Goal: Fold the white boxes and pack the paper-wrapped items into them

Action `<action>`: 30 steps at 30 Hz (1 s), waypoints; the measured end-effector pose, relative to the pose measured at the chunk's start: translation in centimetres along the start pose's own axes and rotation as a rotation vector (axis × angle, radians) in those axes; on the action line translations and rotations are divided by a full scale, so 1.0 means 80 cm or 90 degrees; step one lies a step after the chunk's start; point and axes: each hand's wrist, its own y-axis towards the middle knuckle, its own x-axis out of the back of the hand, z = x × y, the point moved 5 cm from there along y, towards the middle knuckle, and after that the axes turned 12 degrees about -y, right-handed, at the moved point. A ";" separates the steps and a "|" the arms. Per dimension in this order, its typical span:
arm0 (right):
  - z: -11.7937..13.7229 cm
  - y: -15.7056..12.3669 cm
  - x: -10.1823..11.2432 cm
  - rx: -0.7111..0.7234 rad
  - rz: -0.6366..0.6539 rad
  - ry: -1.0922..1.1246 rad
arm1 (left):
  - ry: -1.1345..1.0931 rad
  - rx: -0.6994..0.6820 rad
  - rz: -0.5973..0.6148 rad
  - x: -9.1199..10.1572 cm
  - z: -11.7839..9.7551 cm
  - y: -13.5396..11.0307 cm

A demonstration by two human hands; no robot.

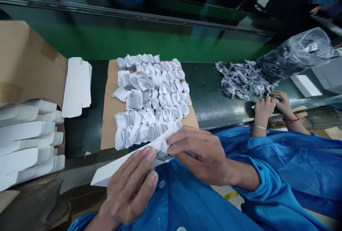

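A long narrow white cardboard box is held in front of my body, tilted, with one end pointing left. My left hand is closed around it, fingers over the upper side. At the box's open right end, my right hand pinches a white-wrapped packet, partly hidden by my fingers; what is inside the wrapping does not show. Just beyond my hands, rows of similar wrapped packets lie on a brown cardboard sheet.
Flat white cartons lie left of the sheet, with stacked ones by a large brown box. At right, a co-worker's hands work near clear-bagged dark parts and a large plastic bag.
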 end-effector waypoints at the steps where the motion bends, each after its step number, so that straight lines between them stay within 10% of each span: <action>1: 0.004 -0.002 0.004 0.024 -0.006 -0.006 | 0.018 0.010 -0.021 0.004 0.000 0.004; 30: 0.004 -0.003 0.008 -0.015 0.114 -0.136 | 0.099 0.063 -0.038 0.010 0.004 0.012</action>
